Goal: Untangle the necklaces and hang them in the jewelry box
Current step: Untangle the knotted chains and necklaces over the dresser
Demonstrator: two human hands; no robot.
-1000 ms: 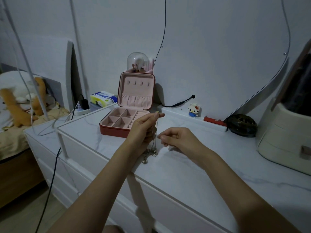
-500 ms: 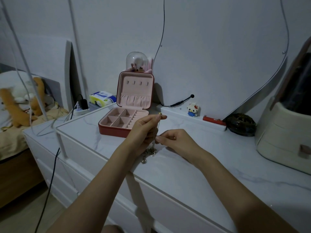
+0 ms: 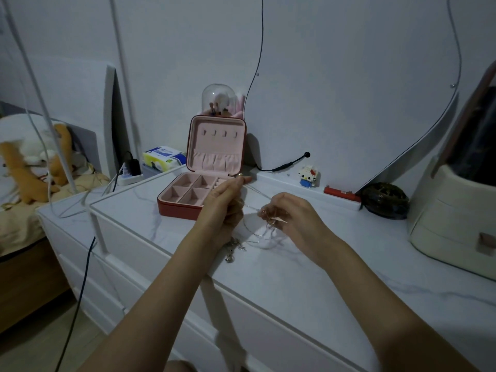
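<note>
Left hand [image 3: 224, 202] pinches one end of the chains [image 3: 253, 229] high, thumb and forefinger tip near the box [image 3: 188, 200] at its 3 o'clock edge; right hand [image 3: 292, 218] pinches a strand lower, at 3 o'clock of the left; chains hang between them, the clump trailing onto the tabletop [image 3: 295, 277] near its front edge.

Risks, as I judge them: pulling the hands apart could cinch the knot tighter; thin links could kink or snap under a jerk; pendants [image 3: 233, 251] sit close to the edge, so a slip could drop the lot to the floor.

Hard to read: how many chains, where the knot is, which strand each hand has; links blur against the marble; left fingers hide the clasp; hooks [image 3: 218, 133] in the lid look bare.
</note>
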